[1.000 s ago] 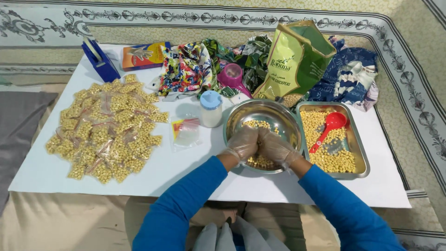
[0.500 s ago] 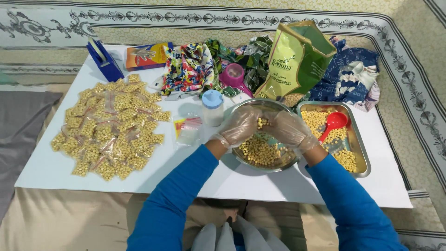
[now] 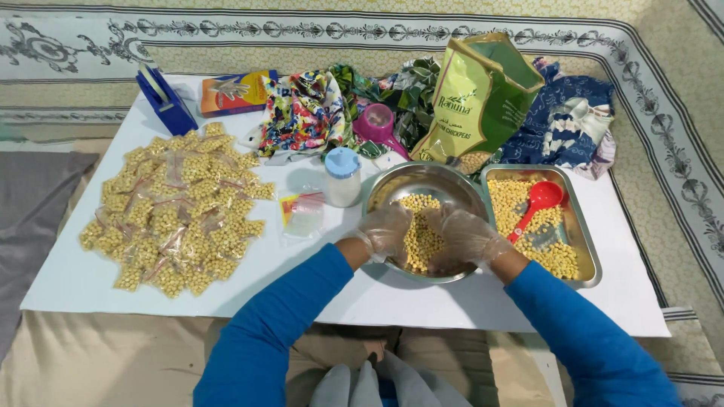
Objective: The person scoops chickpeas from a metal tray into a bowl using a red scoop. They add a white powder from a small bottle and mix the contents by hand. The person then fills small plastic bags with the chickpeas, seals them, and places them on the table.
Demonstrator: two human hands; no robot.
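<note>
Chickpeas (image 3: 421,230) lie heaped in a round steel bowl (image 3: 392,188) at the centre of the frame, just right of middle, on a white tabletop (image 3: 317,279). Both hands wear clear plastic gloves and are sunk into the bowl. The left hand (image 3: 386,230) sits at the heap's left edge, fingers loosely curved and cupped against the peas; the right hand (image 3: 464,235) mirrors it on the right side, fingers bent inward over the pile — whether either has closed on any peas cannot be told. Blue sleeves (image 3: 279,332) run down to the lower edge.

Just right of the bowl stands a rectangular steel tray (image 3: 584,234) with more chickpeas and a red scoop (image 3: 537,203) lying in it. Behind the bowl, at upper centre, a green pouch (image 3: 475,102) stands open, flanked by patterned cloths (image 3: 302,113). A small white jar with a blue lid (image 3: 342,177) and a clear zip bag (image 3: 302,215) sit just left of the bowl. At the left of the frame — well apart from the hands — spreads a pile of small filled packets (image 3: 177,207), with a blue tape dispenser (image 3: 166,102) above it.
</note>
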